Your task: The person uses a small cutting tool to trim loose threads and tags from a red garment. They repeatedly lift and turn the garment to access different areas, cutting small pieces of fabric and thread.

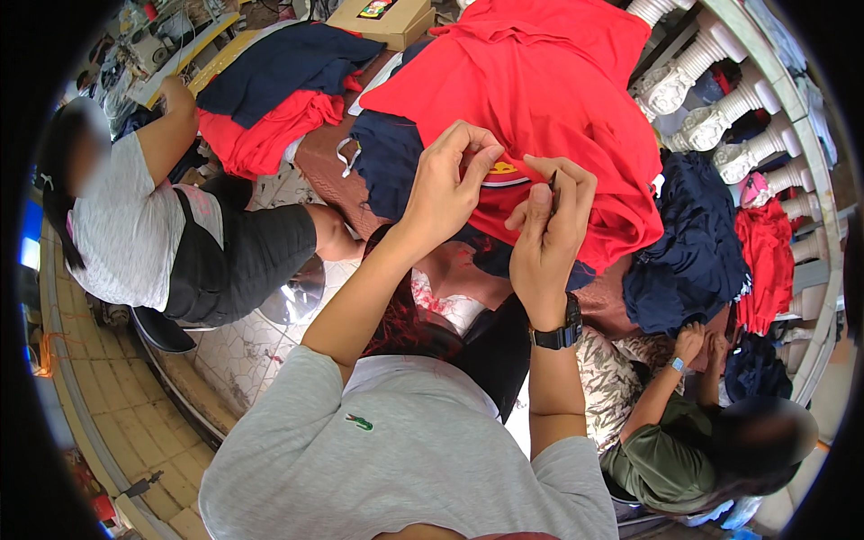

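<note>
A red garment (540,81) lies spread over the heap in front of me, with a small yellow emblem and a dark, white-edged trim showing between my hands. Above its near part, my left hand (450,184) is closed, thumb and forefinger pinched together; whatever they pinch is too small to make out. My right hand (551,238), with a black watch (560,336) on the wrist, is raised beside it, fingers curled in. A small dark thing shows among those fingers, but its kind is unclear. Navy cloth (387,162) sticks out from under the red garment.
Navy and red garments (270,135) are piled at the left, near a seated person (144,216). Another navy pile (688,243) lies right, where a second person (675,450) works. White balusters (702,126) line the right side. A cardboard box (382,22) stands at the back.
</note>
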A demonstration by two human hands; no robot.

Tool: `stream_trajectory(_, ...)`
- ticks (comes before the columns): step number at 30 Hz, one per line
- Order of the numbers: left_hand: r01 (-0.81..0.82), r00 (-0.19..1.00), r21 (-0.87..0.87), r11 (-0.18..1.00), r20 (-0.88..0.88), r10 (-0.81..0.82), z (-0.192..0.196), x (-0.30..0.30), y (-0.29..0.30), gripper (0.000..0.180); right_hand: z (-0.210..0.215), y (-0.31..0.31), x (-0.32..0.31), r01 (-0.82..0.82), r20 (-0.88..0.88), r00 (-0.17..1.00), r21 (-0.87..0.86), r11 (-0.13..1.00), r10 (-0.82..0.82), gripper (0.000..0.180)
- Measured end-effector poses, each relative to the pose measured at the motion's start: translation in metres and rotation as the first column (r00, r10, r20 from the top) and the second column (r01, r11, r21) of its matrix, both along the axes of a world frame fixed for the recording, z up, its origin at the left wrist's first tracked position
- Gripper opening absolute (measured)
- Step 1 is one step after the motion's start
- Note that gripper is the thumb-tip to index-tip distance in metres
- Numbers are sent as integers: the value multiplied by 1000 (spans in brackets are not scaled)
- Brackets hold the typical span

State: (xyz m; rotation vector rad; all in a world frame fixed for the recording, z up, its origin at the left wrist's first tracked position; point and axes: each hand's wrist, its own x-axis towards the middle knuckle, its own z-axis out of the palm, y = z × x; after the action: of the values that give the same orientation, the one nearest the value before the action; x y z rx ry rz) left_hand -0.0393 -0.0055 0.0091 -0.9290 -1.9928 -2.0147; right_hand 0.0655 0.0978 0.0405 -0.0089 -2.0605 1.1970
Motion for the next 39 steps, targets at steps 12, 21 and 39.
stream_trajectory(12, -15, 995, -42, 999, -101, 11, -3, 2, -5, 8, -25, 9, -7, -120, 338, 914, -302, 946, 224, 40)
stream_trajectory(21, 23, 998, 31, 999, -66, -21, 0, 10, -7, 6, -21, 14, -24, -131, 297, 933, -242, 961, 203, 40)
stream_trajectory(39, -139, 925, -167, 976, -375, 68, 1, -10, -20, 15, -14, 10, -31, 103, 98, 993, -461, 881, -65, 31)
